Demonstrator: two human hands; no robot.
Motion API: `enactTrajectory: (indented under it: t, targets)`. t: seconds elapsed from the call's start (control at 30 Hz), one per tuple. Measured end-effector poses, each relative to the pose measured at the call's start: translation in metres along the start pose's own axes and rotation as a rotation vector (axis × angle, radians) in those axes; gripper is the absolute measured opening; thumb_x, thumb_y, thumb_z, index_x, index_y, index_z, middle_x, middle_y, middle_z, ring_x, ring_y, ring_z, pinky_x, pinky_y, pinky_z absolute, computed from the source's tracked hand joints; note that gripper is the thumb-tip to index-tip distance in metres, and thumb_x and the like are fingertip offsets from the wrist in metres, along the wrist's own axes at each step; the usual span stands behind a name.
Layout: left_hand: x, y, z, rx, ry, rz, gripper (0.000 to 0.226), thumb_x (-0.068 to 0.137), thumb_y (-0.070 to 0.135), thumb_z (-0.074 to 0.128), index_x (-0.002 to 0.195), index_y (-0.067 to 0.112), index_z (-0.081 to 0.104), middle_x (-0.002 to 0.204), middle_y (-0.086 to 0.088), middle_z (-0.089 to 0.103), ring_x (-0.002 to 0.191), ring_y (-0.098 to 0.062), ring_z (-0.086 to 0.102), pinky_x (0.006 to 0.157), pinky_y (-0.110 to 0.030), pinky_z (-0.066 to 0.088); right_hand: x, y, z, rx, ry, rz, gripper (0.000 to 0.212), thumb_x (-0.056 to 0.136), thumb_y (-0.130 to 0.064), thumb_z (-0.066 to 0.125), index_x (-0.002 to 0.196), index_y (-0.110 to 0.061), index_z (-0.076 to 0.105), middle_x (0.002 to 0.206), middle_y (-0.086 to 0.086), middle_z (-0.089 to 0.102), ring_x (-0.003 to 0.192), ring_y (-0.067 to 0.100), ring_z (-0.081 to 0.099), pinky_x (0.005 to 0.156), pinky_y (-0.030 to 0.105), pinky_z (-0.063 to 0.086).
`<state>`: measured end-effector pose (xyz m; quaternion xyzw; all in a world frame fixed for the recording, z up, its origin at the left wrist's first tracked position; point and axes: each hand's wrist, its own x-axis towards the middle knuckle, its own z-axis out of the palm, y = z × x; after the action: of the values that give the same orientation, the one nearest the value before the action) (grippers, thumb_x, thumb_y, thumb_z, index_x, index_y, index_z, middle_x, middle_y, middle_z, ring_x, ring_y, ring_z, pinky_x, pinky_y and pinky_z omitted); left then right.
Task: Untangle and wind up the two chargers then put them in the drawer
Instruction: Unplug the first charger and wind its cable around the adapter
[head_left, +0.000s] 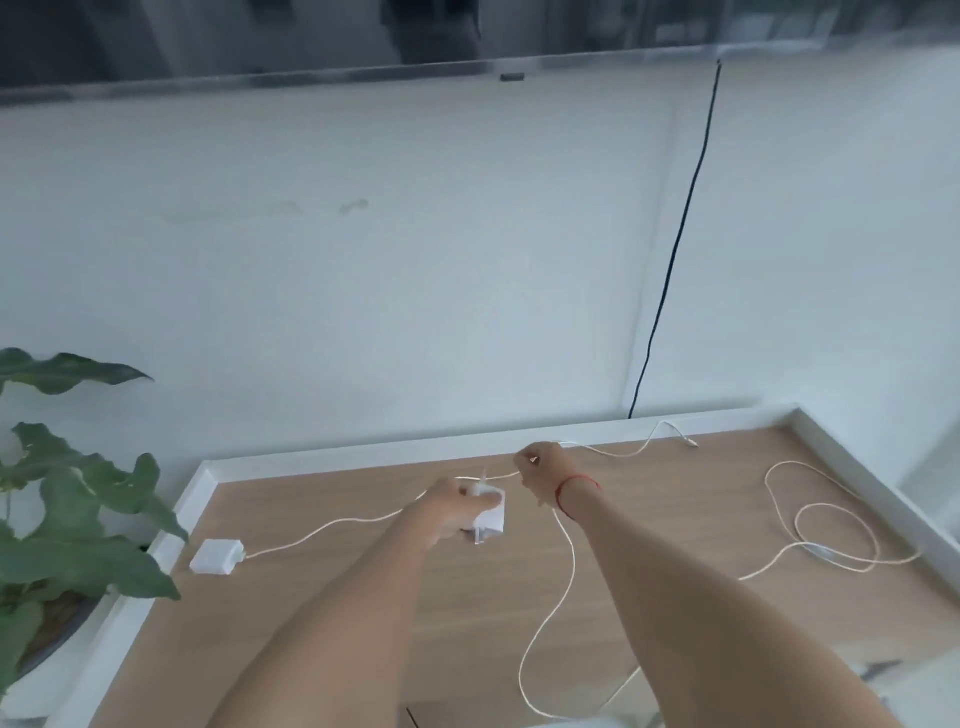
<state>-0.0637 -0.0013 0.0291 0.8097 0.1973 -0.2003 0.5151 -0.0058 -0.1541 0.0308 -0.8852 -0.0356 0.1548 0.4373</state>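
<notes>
**Untangling in hand, winding not yet begun**

Head view: holds a white charger brick (488, 514) in the left grip (448, 508), fingers curled round it, just above the table (675, 519); pinches a white cable (572, 558) in the right grip (539, 468), just beside the brick and near the table's far rim; wears a red thread (576, 486) on the right wrist; leaves the second charger (217, 557) flat at the table's left edge, its lead (332, 523) running toward the left grip; leaves a loose coil (826, 553) of white cable well apart on the right, and a long loop dropping from the right grip toward the near edge; cannot tell which strand belongs to which charger, nor whether they cross under the hands; shows no drawer; shows a leafy plant (78, 519) at the left and a black wire (675, 249) down the wall behind.

Reads as the untangling step, judging by the slack strands spread over the table and nothing wound; calls next for drawing the pinched strand through the right grip, away from the brick, out to its free end, so that the two leads part; calls for a steady hold on the brick and an eye on the coil, likely to drag or snag; only then for winding, and after that for finding the drawer.
</notes>
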Motion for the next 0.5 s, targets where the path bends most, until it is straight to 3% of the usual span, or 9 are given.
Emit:
enactTrajectory:
  t: [0.1,0.23,0.33,0.43,0.5]
  targets:
    - [0.002,0.026,0.008,-0.213,0.071,0.069,0.033,0.088,0.030,0.068,0.103,0.001,0.063,0.095,-0.014,0.069,0.072,-0.025,0.065,0.071,-0.035,0.059,0.004,-0.001,-0.013,0.104,-0.009,0.073,0.037,0.098,-0.025,0.041,0.095,0.001,0.067,0.068,0.005,0.056,0.048,0.021,0.045,0.056,0.032,0.045]
    - [0.015,0.058,0.018,-0.380,0.162,0.065,0.043,0.081,0.048,0.061,0.101,0.010,0.064,0.099,-0.009,0.070,0.086,-0.024,0.068,0.074,-0.035,0.058,-0.003,0.004,-0.029,0.229,-0.025,0.145,0.045,0.098,-0.043,0.039,0.094,-0.007,0.066,0.068,0.003,0.050,0.051,0.020,0.041,0.053,0.027,0.038]
    - [0.015,0.077,0.028,-0.357,0.084,0.060,0.044,0.080,0.053,0.054,0.098,0.014,0.067,0.100,-0.005,0.070,0.098,-0.024,0.067,0.086,-0.037,0.055,-0.001,0.010,-0.047,0.329,-0.037,0.192,0.047,0.090,-0.054,0.051,0.089,-0.009,0.065,0.067,0.002,0.044,0.049,0.017,0.035,0.048,0.025,0.032]
    - [0.016,0.088,0.035,-0.367,-0.061,0.067,0.035,0.097,0.041,0.039,0.095,0.018,0.066,0.098,-0.005,0.072,0.100,-0.021,0.067,0.084,-0.034,0.047,0.009,0.014,-0.061,0.390,-0.013,0.191,0.042,0.083,-0.055,0.061,0.076,-0.014,0.056,0.065,0.000,0.043,0.047,0.015,0.031,0.045,0.023,0.028]
    - [0.018,0.090,0.037,-0.416,-0.084,0.078,0.033,0.097,0.039,0.043,0.100,0.015,0.065,0.098,-0.008,0.071,0.096,-0.024,0.067,0.086,-0.036,0.048,0.017,0.014,-0.066,0.365,-0.027,0.195,0.045,0.076,-0.059,0.064,0.076,-0.015,0.056,0.065,0.000,0.044,0.047,0.015,0.033,0.046,0.024,0.029]
